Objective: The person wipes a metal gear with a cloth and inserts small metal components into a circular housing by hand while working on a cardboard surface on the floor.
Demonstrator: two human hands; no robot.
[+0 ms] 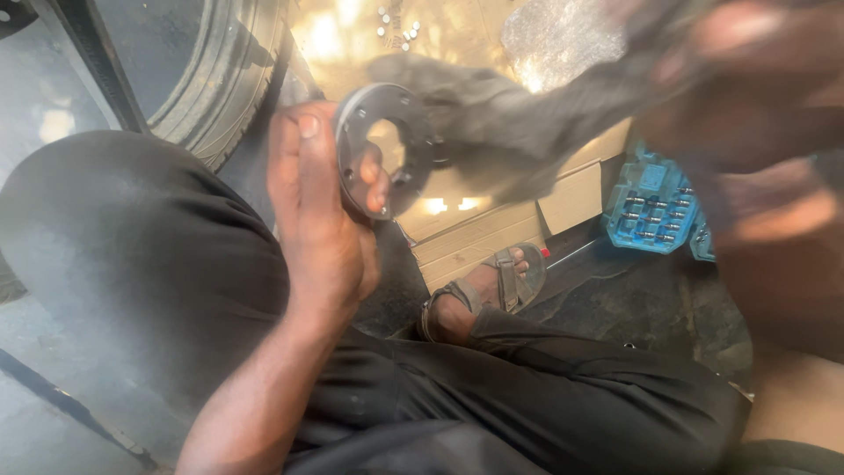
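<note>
Both hands work together: the left hand (321,207) clamps the metal ring (384,149) upright by its rim, exposing its face to the grey rag (519,123) gripped in the blurred right hand (756,97).

Ring (384,149) in left hand (316,207), rag (501,123) right, tyre (220,70) behind, cardboard (492,220) beneath.

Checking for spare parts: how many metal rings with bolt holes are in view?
1. The metal ring is held upright in the left hand, with a grey rag from the right hand against it. More could be hidden under the rag.
</note>
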